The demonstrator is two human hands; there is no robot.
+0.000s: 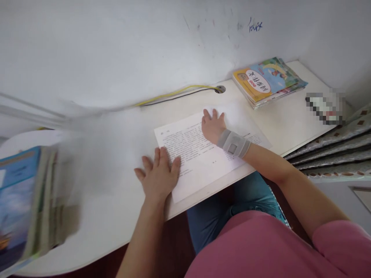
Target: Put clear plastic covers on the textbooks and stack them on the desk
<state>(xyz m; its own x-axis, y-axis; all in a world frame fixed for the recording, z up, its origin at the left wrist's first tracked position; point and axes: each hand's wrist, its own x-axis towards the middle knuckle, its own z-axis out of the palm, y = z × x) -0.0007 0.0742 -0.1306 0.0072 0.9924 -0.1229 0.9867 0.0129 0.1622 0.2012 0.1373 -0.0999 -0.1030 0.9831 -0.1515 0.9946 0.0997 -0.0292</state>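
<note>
Two open hands rest on a printed sheet of paper (199, 162) lying at a slant on a white counter (278, 116). The left hand (159, 173) sits palm down across the sheet's left edge, fingers spread, partly on the paper and partly on the counter; its grip is fully open and has hold of nothing. The right hand (213, 125) lies palm down on the upper part of the sheet, fingers toward the wall, its grip equally open and empty, with a grey wrist brace (233, 143) around the wrist. Beyond the sheet, a stack of illustrated workbooks (269, 81) with yellow and blue covers lies near the wall, upside down from this view. To its right sits a pixelated object (326, 108), impossible to make out. A yellow and black cable (176, 94) runs along the back of the counter into a round grommet (220, 89). On the left, a motion-blurred stack of books (31, 200) lies well beside the left hand. Quilted fabric (330, 146) hangs past the counter's right edge, above the person's jeans (232, 208) and pink shirt (261, 247).
</note>
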